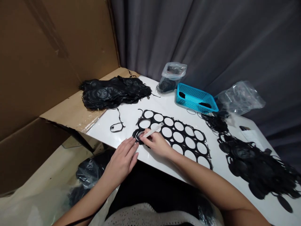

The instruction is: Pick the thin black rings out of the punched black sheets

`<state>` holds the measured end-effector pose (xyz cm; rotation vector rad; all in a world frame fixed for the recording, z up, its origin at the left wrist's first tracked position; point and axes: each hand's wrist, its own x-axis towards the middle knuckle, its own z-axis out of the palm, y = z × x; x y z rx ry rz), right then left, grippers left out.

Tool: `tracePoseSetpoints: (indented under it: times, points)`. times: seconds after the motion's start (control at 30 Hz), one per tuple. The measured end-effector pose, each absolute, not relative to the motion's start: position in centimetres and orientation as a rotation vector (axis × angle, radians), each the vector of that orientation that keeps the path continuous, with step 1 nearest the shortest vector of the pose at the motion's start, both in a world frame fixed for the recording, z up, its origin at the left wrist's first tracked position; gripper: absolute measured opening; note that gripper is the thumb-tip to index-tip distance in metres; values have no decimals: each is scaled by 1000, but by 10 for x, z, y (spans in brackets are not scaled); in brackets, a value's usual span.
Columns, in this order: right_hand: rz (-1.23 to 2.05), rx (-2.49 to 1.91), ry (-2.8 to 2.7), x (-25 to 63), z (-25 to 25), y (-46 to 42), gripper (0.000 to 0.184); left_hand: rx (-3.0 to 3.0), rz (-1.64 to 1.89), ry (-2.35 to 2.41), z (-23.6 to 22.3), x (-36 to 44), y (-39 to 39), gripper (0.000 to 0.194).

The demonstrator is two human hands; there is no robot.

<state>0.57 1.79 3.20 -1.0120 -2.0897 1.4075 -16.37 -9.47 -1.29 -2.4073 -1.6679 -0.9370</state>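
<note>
On the white table lies a black rubber-like sheet (173, 122) cut through with rows of round holes. My right hand (155, 142) is closed around a slim, flat white tool (154, 130), and its lower tip is hidden by my fingers. The fingertips touch the sheet's near left corner, where several thin black rings (138, 135) lie close together. My left hand (124, 153) rests flat with outstretched fingers at the table edge, its fingertips touching that same corner. Left of the sheet lies a loose black loop (117, 127) with a thin tail.
A thick black stack of sheets (113, 91) sits at the back left. Behind are a clear bag (171, 75), a blue basket (197, 102) with black pieces, and another plastic bag (242, 97). Black rings (215, 122) and black scrap sheets (256, 166) lie right.
</note>
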Motion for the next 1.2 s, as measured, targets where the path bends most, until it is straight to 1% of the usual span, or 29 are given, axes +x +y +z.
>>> tracePoseSetpoints:
  times: [0.13,0.3,0.4,0.47,0.57,0.7,0.77,0.83,0.9,1.0,1.1,1.2]
  points:
    - [1269,-962,-2159,6,28,17,22,-2414,-938,-1679,-14,-164,-94,32]
    - [874,-735,-2420,7,21,-3,13,-2418,-945,-1653,-15,-164,-94,31]
    - [782,-673,-2497,4,20,-2,13,-2433,-940,-1649,-14,-164,-93,30]
    - [785,-788,-2371,5,22,17,14,-2435,-935,-1649,-13,-165,-92,29]
    - [876,-1102,-1904,17,30,65,20,-2426,-924,-1620,-11,-167,-89,28]
    - [1198,-1109,-1291,71,44,109,31,-2436,-906,-1544,-8,-173,-84,25]
    - [1250,-1080,-1140,113,49,114,36,-2444,-914,-1517,-6,-178,-82,23]
    - [1202,-1113,-1054,162,53,112,37,-2454,-931,-1521,-4,-182,-78,20]
    - [1098,-1234,-975,210,56,110,36,-2462,-952,-1554,-1,-186,-70,17]
    - [949,-1449,-879,270,61,113,35,-2405,-1015,-1648,4,-189,-52,24]
    - [877,-1540,-861,304,66,123,34,-2442,-1010,-1640,10,-185,-30,26]
    - [840,-1594,-886,314,69,139,30,-2450,-982,-1649,12,-181,-14,25]
